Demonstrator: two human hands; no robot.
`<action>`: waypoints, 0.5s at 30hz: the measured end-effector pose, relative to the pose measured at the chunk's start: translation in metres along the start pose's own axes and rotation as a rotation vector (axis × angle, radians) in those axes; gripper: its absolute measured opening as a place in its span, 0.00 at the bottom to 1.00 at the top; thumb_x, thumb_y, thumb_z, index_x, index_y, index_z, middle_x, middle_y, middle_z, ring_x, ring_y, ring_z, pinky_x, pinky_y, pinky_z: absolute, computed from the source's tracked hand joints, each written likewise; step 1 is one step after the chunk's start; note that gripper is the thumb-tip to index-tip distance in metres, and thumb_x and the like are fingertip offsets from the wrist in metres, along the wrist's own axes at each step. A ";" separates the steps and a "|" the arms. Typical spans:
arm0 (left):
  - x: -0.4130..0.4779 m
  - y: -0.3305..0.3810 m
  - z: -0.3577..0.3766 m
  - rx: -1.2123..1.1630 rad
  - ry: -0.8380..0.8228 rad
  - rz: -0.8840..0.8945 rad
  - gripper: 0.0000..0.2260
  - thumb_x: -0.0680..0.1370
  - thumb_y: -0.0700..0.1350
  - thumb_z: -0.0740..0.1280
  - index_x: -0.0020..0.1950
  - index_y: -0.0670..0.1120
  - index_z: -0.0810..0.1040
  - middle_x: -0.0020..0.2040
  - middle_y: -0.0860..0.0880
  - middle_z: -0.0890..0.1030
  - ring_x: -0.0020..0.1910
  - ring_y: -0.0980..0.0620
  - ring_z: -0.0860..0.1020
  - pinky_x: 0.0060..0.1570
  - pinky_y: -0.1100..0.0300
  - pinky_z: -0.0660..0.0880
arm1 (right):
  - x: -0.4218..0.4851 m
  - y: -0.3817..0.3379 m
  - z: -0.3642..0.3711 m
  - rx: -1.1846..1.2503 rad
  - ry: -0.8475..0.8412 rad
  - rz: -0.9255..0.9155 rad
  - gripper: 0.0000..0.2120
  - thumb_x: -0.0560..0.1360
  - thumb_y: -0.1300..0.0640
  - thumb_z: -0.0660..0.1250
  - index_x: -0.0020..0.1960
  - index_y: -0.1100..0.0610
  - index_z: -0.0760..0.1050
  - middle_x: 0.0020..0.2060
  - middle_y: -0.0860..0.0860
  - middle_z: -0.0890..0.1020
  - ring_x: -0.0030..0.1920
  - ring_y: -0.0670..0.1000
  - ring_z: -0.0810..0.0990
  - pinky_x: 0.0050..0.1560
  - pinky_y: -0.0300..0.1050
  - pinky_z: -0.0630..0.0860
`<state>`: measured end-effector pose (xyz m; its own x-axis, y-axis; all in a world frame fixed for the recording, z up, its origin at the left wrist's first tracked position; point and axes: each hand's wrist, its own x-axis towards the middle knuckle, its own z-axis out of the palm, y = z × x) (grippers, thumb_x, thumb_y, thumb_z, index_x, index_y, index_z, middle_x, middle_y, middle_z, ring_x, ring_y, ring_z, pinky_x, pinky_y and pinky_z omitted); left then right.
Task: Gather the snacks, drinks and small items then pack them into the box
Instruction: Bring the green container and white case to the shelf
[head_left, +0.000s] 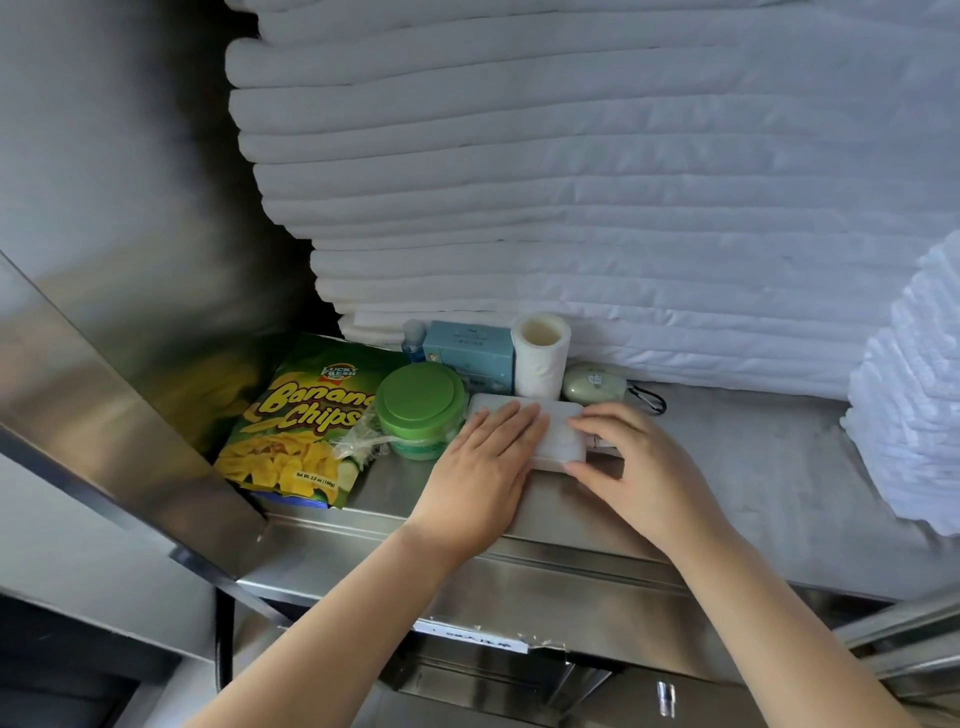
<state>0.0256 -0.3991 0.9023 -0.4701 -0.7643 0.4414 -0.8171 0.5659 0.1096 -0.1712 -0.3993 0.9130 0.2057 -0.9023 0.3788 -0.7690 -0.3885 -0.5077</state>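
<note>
On the steel shelf (737, 467) a flat white pack (553, 434) lies under both hands. The left hand (483, 467) rests flat on it, fingers straight. The right hand (634, 467) pinches its right end, with fingers on top and thumb at the front edge. Just left stands a green tub (420, 400), then a bag of banana chips (296, 421). Behind the pack are a blue box (470, 351), a paper roll (540, 361) and a pale green case (592, 385).

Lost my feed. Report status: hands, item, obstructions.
Left hand flat on white pack. Right hand grips its right end. Pack on steel shelf; green-lidded tub close at left. Packing box not in view.
</note>
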 end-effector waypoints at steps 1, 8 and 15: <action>0.000 0.000 0.001 -0.005 -0.005 -0.001 0.19 0.77 0.42 0.61 0.68 0.42 0.73 0.67 0.45 0.73 0.68 0.45 0.71 0.67 0.47 0.66 | 0.000 -0.001 0.000 0.017 0.007 0.014 0.18 0.67 0.52 0.76 0.56 0.51 0.80 0.55 0.41 0.78 0.52 0.40 0.76 0.51 0.36 0.72; 0.000 -0.001 -0.001 -0.015 0.003 0.012 0.20 0.76 0.39 0.64 0.68 0.40 0.72 0.67 0.43 0.73 0.67 0.44 0.71 0.67 0.46 0.65 | -0.008 -0.006 0.008 0.015 0.074 0.039 0.19 0.68 0.57 0.76 0.58 0.56 0.80 0.57 0.48 0.79 0.56 0.48 0.77 0.57 0.39 0.72; -0.004 -0.005 0.005 -0.013 0.017 0.071 0.22 0.78 0.48 0.56 0.68 0.39 0.71 0.68 0.43 0.72 0.68 0.44 0.70 0.68 0.47 0.64 | -0.023 -0.009 0.012 -0.216 0.015 0.048 0.26 0.73 0.52 0.70 0.68 0.58 0.71 0.65 0.55 0.74 0.67 0.56 0.69 0.68 0.55 0.67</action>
<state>0.0300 -0.4003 0.8953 -0.5210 -0.7169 0.4633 -0.7773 0.6227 0.0894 -0.1612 -0.3773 0.8996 0.1576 -0.9153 0.3706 -0.8897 -0.2945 -0.3490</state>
